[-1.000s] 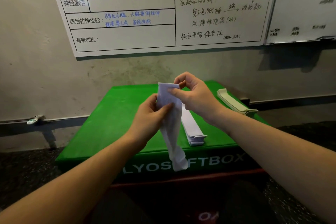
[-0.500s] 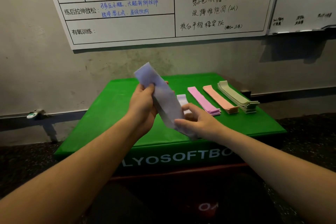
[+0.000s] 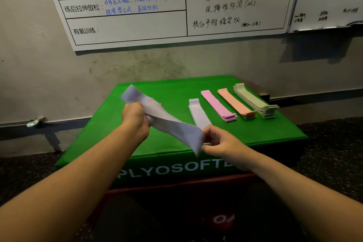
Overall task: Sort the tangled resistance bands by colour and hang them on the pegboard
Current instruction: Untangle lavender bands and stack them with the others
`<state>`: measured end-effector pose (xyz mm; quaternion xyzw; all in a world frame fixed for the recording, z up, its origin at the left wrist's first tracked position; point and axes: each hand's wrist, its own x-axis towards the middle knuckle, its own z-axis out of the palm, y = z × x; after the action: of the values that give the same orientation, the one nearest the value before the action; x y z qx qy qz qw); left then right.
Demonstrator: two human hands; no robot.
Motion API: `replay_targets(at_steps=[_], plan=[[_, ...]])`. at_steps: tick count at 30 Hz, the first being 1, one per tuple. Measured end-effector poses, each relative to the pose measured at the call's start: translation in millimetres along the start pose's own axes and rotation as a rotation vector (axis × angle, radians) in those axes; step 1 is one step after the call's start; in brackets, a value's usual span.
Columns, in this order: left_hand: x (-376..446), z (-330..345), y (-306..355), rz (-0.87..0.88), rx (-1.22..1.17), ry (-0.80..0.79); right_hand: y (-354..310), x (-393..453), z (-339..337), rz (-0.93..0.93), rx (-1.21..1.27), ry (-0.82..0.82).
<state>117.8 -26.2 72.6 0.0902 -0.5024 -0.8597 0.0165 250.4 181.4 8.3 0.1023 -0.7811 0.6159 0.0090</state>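
Fingers of the left hand [image 3: 135, 117] curl round the far end of a lilac band [image 3: 167, 122]; right hand [image 3: 220, 141] pinches the near end between thumb and fingertips. Band held above the green plyo box [image 3: 161, 147], long axis diagonal, far-left end high, near-right end low. Just beyond the right fingers: lilac stack [image 3: 198, 113] lying flat, then pink stack [image 3: 218, 106], peach stack [image 3: 236, 104], sage stack [image 3: 255, 102], side by side, all pointing away. Box stands against a stained wall [image 3: 39, 65]. Above, a whiteboard [image 3: 176, 6] with handwriting. Dark speckled floor [image 3: 330, 143].
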Motion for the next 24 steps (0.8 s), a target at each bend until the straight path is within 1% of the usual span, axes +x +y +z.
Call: replay_targets(at_steps=[2, 5, 7, 9, 11, 15, 18, 22, 24], plan=[[5, -4, -5, -0.007, 0.035, 0.003, 2, 2, 2, -0.014, -0.033, 0.146], [1, -6, -11, 0.021, 0.091, -0.018, 0, 2, 3, -0.017, 0.092, 0.42], [-3, -4, -14, 0.052, 0.133, -0.041, -1, 1, 1, -0.022, 0.032, 0.567], [-7, -2, -15, 0.062, 0.162, -0.067, 0, -1, -2, -0.035, -0.072, 0.627], [-6, 0, -15, 0.06, 0.175, -0.083, 0, -3, -3, -0.044, -0.109, 0.586], [0, 6, -13, 0.047, 0.206, -0.112, 0, -6, -5, -0.091, -0.025, 0.384], [9, 10, -14, 0.007, 0.205, -0.111, -1, -9, -10, -0.106, -0.014, 0.295], [21, 21, -21, -0.018, 0.23, -0.135, 0, -6, -15, -0.097, -0.15, 0.258], [28, 27, -24, -0.015, 0.226, -0.131, -3, -5, -18, -0.077, -0.13, 0.257]])
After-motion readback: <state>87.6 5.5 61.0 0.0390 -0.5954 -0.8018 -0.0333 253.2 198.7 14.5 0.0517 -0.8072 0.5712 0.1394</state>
